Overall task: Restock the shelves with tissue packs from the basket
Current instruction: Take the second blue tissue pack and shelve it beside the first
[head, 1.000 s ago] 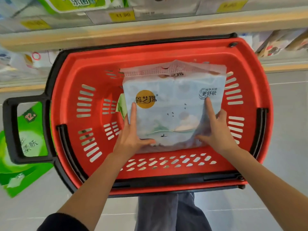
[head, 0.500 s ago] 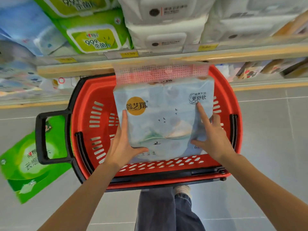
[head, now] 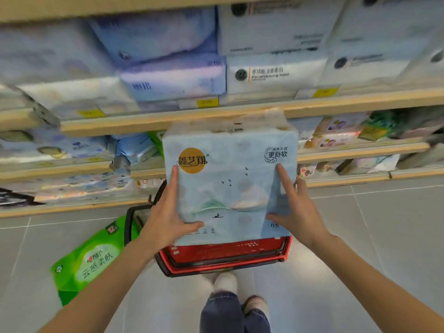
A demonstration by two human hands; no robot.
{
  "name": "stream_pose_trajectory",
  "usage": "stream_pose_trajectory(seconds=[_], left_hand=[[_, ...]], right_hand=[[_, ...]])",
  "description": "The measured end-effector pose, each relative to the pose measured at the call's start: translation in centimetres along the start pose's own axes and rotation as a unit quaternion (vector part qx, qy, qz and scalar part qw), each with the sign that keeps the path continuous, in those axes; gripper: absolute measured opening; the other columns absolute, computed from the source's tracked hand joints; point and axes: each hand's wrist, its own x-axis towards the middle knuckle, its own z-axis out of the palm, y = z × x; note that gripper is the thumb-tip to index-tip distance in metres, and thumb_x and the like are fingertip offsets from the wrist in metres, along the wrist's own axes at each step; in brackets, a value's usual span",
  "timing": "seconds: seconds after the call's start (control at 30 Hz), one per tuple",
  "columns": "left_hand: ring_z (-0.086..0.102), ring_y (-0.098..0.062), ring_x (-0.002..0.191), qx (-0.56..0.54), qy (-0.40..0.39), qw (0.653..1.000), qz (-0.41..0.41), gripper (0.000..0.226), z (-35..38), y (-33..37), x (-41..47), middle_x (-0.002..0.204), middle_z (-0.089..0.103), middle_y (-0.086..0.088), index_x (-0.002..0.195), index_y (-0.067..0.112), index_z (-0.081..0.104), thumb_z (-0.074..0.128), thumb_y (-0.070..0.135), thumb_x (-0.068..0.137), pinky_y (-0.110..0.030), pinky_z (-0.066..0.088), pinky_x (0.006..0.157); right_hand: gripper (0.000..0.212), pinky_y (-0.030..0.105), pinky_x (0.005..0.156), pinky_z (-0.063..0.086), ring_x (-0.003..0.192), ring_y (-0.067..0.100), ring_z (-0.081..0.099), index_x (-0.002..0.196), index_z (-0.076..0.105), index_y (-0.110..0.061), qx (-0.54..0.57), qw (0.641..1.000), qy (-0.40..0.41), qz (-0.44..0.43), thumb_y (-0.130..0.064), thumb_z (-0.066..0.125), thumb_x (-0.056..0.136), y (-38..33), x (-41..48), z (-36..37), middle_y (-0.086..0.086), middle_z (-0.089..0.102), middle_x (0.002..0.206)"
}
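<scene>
**Tissue pack [head: 230,186] held in both hands above the basket [head: 225,257]**

The pale blue tissue pack, printed with a round gold logo and a small boat scene, is held upright in the air with its face toward the camera. It hangs over the red basket, which stands on the grey tiled floor [head: 389,236]. The pack hides most of the basket, so only its near rim and a black handle on the left show.

The left hand [head: 168,219] grasps the pack's left edge, with the thumb across the lower front and the forefinger stretched up the face. Its other fingers are hidden behind the pack. The right hand [head: 298,212] grasps the right edge the same way.

The pack's top edge overlaps a wood-edged shelf [head: 120,124] in the view. The shelves carry blurred blue and white packs and yellow price tags. A green pack [head: 91,258] lies on the floor just left of the basket handle. Jeans [head: 230,313] and shoes show below the basket.
</scene>
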Motion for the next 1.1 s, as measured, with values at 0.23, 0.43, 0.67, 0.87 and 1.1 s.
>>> stream_pose_trajectory(seconds=[0.23,0.43,0.67,0.87,1.1], left_hand=[[0.025,0.003,0.125,0.026,0.04,0.994,0.099,0.138,-9.2,11.1,-3.4,0.143,-0.001,0.04,0.141,0.047,-0.024,0.086,0.044,0.057,-0.032,0.039,0.096],[0.029,-0.025,0.139,0.071,0.104,0.974,0.188,0.138,-16.8,18.1,-7.0,0.15,-0.003,0.021,0.135,0.05,-0.029,0.085,0.043,0.058,-0.04,0.044,0.093],[0.023,-0.014,0.138,0.087,0.156,0.949,0.261,0.138,-24.5,24.5,-10.8,0.151,-0.014,0.027,0.138,0.047,-0.029,0.084,0.048,0.058,-0.039,0.041,0.098],[0.028,-0.019,0.139,0.075,0.199,0.932,0.294,0.139,-29.4,29.5,-11.3,0.158,0.0,0.011,0.141,0.045,-0.025,0.084,0.048,0.056,-0.032,0.037,0.101],[0.015,-0.007,0.138,0.078,0.254,0.904,0.336,0.137,-33.1,36.3,-9.4,0.149,-0.016,0.032,0.138,0.048,-0.028,0.082,0.05,0.057,-0.038,0.031,0.108]], right_hand=[[0.127,0.039,0.067,0.048,0.097,0.031,0.051,0.128,-0.023,-0.056,-0.049,0.994,0.094,-0.025,-0.026,0.083,0.063,-8.8,-5.3,-11.2,0.014,0.032,0.133],[0.128,0.036,0.059,0.044,0.096,0.032,0.052,0.13,-0.026,-0.056,-0.075,0.98,0.17,-0.067,-0.03,0.081,0.064,-15.9,-10.1,-17.8,0.009,0.031,0.133],[0.125,0.039,0.067,0.049,0.092,0.033,0.054,0.125,-0.025,-0.06,-0.065,0.964,0.236,-0.1,-0.026,0.08,0.066,-23.7,-14.6,-24.4,0.008,0.028,0.133],[0.123,0.038,0.07,0.048,0.104,0.033,0.053,0.127,-0.025,-0.057,-0.103,0.943,0.287,-0.133,-0.028,0.079,0.068,-29.0,-15.9,-30.8,0.009,0.02,0.144],[0.123,0.04,0.068,0.051,0.092,0.034,0.059,0.123,-0.027,-0.06,-0.116,0.919,0.337,-0.172,-0.027,0.078,0.07,-31.4,-14.6,-38.0,0.009,0.024,0.142]])
